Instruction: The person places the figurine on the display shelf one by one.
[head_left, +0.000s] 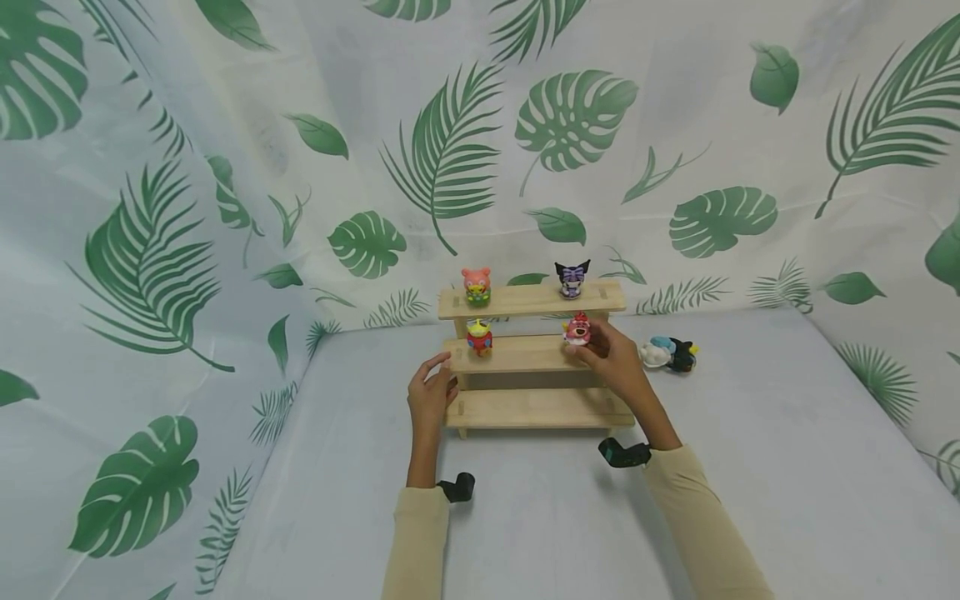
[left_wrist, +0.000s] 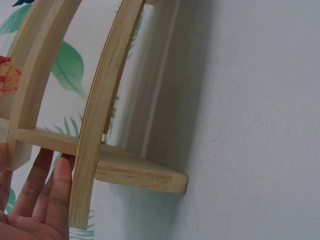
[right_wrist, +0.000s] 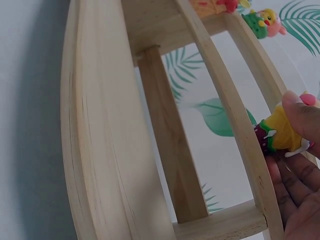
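A three-tier wooden display shelf (head_left: 540,406) stands before me. My right hand (head_left: 618,354) pinches a pink bear figurine (head_left: 577,330) at the right end of the middle tier. The right wrist view shows the figurine's yellow and dark purple side (right_wrist: 280,131) between thumb and fingers. At the shelf's left end, my left hand (head_left: 431,392) touches the middle tier, its fingers (left_wrist: 59,192) relaxed against the wood. A red-clothed figurine with a yellow top (head_left: 480,338) stands on that tier's left. Above, a pink-eared figurine (head_left: 476,286) and a black-eared purple figurine (head_left: 572,280) occupy the top tier.
Right of the shelf, a black, white and blue figurine (head_left: 678,355) lies on the pale table covering (head_left: 540,517), beside or touching a white piece. A leaf-printed curtain (head_left: 480,167) rises behind and on both sides. Each wrist carries a black camera (head_left: 622,452).
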